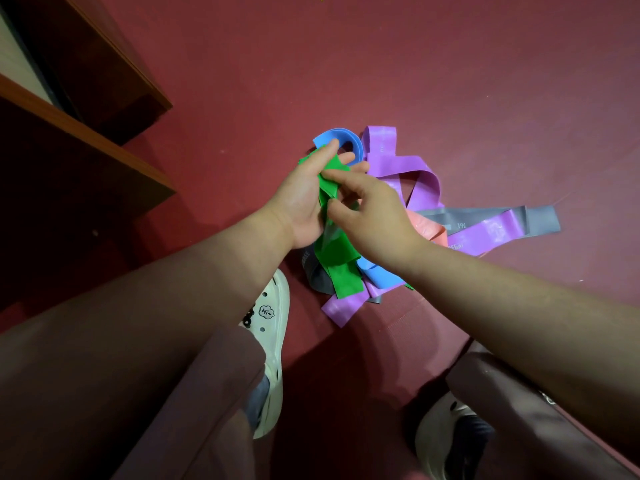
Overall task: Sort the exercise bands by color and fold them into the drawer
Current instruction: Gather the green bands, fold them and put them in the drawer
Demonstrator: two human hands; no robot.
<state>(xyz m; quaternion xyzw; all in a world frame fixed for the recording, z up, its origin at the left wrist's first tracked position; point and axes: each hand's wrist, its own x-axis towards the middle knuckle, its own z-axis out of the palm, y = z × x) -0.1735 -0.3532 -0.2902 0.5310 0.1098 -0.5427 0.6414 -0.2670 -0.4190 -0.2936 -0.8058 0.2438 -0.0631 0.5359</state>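
Note:
A green exercise band (337, 258) hangs between both hands above a heap of bands on the red floor. My left hand (304, 199) lies palm-up under its upper part, fingers stretched along it. My right hand (367, 209) pinches the green band from the right with thumb and fingers. Below lie a blue band (341, 136), a second blue piece (381, 277), purple bands (408, 168), a grey band (540, 220) and a salmon-pink band (427, 225). The drawer itself cannot be made out.
Dark wooden furniture with stepped edges (104, 133) stands at the left. My legs and white clogs (273, 341) are at the bottom, the left clog close to the heap. Red carpet (450, 64) spreads beyond the bands.

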